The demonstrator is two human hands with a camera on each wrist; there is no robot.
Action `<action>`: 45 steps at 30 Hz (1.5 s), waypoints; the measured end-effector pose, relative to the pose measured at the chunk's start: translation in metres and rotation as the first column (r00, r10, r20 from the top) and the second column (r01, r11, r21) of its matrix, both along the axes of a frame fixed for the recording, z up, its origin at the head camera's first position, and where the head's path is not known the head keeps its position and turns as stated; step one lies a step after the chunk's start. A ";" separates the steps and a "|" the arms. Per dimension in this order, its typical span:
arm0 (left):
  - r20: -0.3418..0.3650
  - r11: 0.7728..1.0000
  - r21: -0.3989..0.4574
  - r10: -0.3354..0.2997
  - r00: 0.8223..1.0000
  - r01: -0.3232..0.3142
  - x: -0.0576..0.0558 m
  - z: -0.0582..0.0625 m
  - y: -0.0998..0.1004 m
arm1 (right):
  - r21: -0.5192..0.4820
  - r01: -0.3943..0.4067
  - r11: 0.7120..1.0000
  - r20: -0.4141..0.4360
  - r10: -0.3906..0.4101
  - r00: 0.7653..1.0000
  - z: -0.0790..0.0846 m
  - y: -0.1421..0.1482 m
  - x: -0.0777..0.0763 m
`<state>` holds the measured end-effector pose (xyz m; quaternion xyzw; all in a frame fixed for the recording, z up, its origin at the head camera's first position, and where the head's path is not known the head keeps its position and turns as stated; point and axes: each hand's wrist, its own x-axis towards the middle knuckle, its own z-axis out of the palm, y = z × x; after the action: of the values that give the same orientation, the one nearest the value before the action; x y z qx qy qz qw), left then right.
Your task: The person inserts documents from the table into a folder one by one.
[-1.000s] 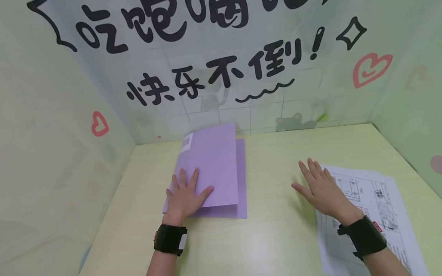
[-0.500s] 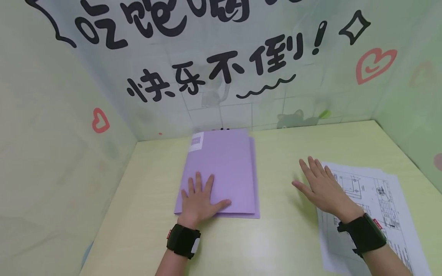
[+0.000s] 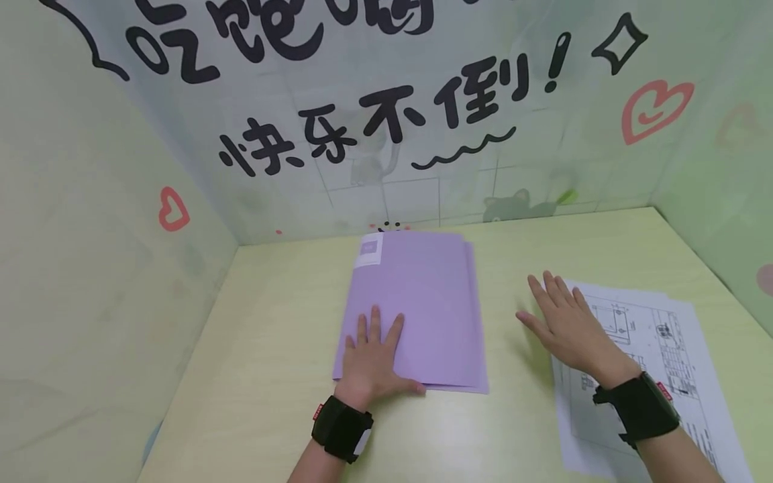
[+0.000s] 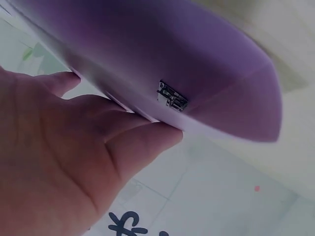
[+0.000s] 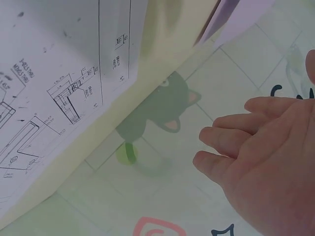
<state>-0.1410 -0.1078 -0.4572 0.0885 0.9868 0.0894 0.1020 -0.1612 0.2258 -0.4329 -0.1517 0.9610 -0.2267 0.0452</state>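
A purple folder (image 3: 431, 302) with a white label at its upper left lies closed at the middle of the table. Spread over its lower left part is my left hand (image 3: 373, 362), fingers straight, thumb reaching past the bottom edge. In the left wrist view the same hand (image 4: 74, 152) touches the folder (image 4: 147, 54), and a small metal piece (image 4: 172, 96) shows on the folder near its edge. To the right, my right hand (image 3: 570, 335) is stretched out over the left edge of a stack of printed drawings (image 3: 649, 349); it holds nothing.
A pale wooden table (image 3: 266, 322) carries everything. A printed curtain (image 3: 459, 181) with large black lettering hangs behind it, and more curtain panels stand at the left and right. Each wrist wears a black band (image 3: 342, 429).
The folder has slid right along with my left hand. Its top cover, raised at the right a second ago, now lies nearly flat. My right hand stays almost where it was.
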 end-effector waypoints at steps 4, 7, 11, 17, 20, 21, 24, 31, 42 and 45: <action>-0.007 1.000 0.006 -0.028 1.000 0.028 0.002 0.001 0.008 | -0.004 -0.001 1.000 -0.003 0.001 1.000 0.001 0.001 0.000; -0.014 0.999 -0.015 -0.046 0.999 0.046 0.004 0.001 0.015 | -0.003 0.001 1.000 -0.003 -0.001 1.000 0.002 0.001 0.000; -0.026 0.995 -0.074 -0.073 0.997 0.071 0.009 0.001 0.023 | -0.001 -0.001 1.000 -0.004 0.001 1.000 0.002 0.002 0.001; -0.049 0.988 -0.119 -0.108 0.993 0.101 0.018 0.003 0.037 | 0.002 -0.001 1.000 -0.003 0.001 1.000 0.002 0.003 0.002; -0.066 0.984 -0.138 -0.125 0.990 0.115 0.023 0.003 0.045 | -0.006 0.002 1.000 -0.001 -0.002 1.000 0.002 0.003 0.003; -0.074 0.982 -0.145 -0.134 0.988 0.122 0.025 0.004 0.047 | -0.008 0.003 1.000 -0.002 -0.004 1.000 0.002 0.003 0.003; -0.113 0.975 -0.165 -0.165 0.980 0.146 0.030 0.004 0.054 | -0.008 0.009 1.000 -0.009 -0.009 1.000 0.002 0.004 0.003; -0.159 0.960 -0.224 -0.208 0.965 0.169 0.037 0.004 0.065 | 0.004 0.020 1.000 -0.026 -0.020 0.999 0.003 0.007 0.001; -0.210 0.977 -0.080 -0.208 0.955 0.195 0.040 0.004 0.062 | 0.024 0.041 0.999 -0.037 -0.040 0.999 0.001 0.015 -0.002; -0.204 0.979 -0.012 -0.202 0.958 0.204 0.038 0.005 0.057 | 0.028 0.046 0.999 -0.040 -0.045 0.998 0.001 0.017 -0.002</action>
<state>-0.1026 -0.0509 -0.4517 0.1983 0.9773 0.0736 0.0082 -0.1636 0.2428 -0.4323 -0.1334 0.9681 -0.2109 0.0232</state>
